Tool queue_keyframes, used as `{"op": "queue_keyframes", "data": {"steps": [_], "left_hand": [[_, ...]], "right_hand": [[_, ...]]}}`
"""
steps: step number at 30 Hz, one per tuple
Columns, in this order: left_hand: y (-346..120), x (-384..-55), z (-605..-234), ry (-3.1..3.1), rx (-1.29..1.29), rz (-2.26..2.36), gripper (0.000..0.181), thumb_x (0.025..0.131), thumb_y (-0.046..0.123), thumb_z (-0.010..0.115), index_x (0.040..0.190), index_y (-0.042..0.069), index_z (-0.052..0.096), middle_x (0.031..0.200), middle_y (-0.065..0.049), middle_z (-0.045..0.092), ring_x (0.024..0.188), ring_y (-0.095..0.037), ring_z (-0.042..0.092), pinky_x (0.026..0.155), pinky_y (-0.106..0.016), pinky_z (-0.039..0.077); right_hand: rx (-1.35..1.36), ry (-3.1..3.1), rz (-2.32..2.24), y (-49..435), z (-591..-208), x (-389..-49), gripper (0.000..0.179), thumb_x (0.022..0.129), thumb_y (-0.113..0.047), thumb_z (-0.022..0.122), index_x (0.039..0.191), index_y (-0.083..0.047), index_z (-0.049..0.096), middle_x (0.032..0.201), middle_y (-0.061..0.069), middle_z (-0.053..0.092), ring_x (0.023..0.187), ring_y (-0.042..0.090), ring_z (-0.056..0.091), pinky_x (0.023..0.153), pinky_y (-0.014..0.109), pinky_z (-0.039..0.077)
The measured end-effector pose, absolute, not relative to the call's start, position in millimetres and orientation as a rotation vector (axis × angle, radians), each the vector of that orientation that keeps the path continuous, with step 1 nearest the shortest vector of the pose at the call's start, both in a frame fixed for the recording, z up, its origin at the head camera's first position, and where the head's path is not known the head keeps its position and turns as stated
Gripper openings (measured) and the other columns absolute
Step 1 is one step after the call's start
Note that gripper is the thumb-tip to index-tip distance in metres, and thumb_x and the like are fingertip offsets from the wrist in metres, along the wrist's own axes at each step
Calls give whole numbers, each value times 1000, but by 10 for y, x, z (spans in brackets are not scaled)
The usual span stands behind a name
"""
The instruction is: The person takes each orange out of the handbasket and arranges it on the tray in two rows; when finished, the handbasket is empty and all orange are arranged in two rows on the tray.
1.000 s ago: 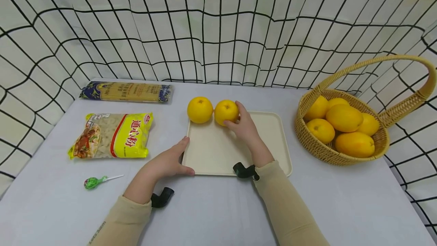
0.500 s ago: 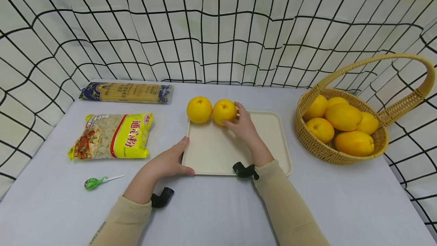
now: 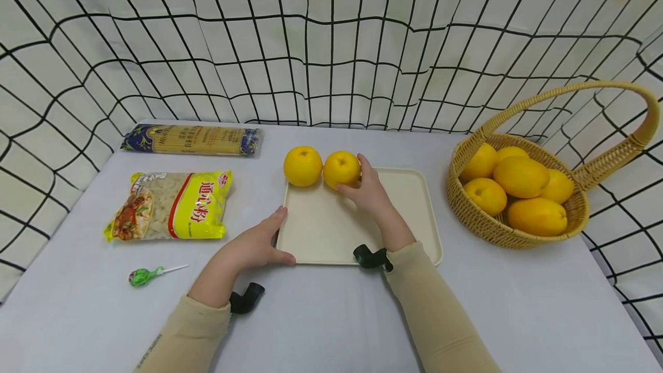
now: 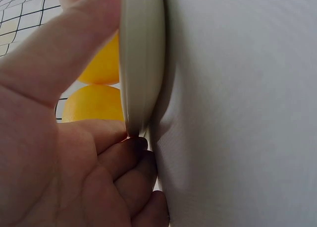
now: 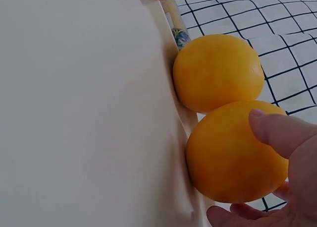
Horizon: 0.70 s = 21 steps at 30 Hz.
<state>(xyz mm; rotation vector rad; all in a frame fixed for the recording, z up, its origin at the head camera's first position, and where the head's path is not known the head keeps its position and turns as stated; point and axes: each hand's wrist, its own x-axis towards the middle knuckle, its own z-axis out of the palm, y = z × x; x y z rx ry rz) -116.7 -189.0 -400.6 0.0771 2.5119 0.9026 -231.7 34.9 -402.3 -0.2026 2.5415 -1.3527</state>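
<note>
Two oranges sit side by side at the back left of a cream tray (image 3: 331, 235). My right hand (image 3: 370, 191) grips the right orange (image 3: 342, 169), thumb on its near side and fingers round its right side. In the right wrist view the thumb (image 5: 277, 133) lies on that orange's skin. The left orange (image 3: 303, 166) is right against it, at the tray's back left corner. My left hand (image 3: 254, 246) holds the tray's front left corner, thumb at the near edge and fingers along the left side. The left wrist view shows curled fingers (image 4: 131, 162) at the tray's rim (image 4: 143, 63).
A wicker basket (image 3: 481, 235) of several yellow fruits, with a tall handle, stands at the right. To the left lie a pasta bag (image 3: 171, 206), a noodle pack (image 3: 197, 140) and a green lollipop (image 3: 145, 276). Black netting (image 3: 331, 62) surrounds the table.
The right orange has shifted slightly left with my right hand, closing the small gap to the left orange. My left hand has stayed at the tray corner.
</note>
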Motion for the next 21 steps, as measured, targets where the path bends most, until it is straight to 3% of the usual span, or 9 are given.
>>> {"op": "queue_keyframes", "data": {"steps": [9, 21], "left_hand": [[-1823, -1172, -4020, 2509, 105, 930, 110, 68, 35, 78, 146, 4, 7, 153, -15, 7, 139, -33, 13, 112, -50, 16], [-1856, -1161, -3976, 2516, 84, 907, 109, 69, 33, 78, 146, 3, 6, 153, -15, 7, 139, -33, 12, 112, -50, 16]], "right_hand": [[-218, 2673, -1227, 534, -3857, -2232, 91, 80, -42, 64, 147, -21, 5, 151, 13, 12, 135, 32, 26, 109, 49, 26], [-471, 2801, -1513, 1037, -3360, -1984, 80, 85, -27, 63, 146, -17, 13, 148, 9, 22, 134, 25, 30, 108, 43, 32]]}}
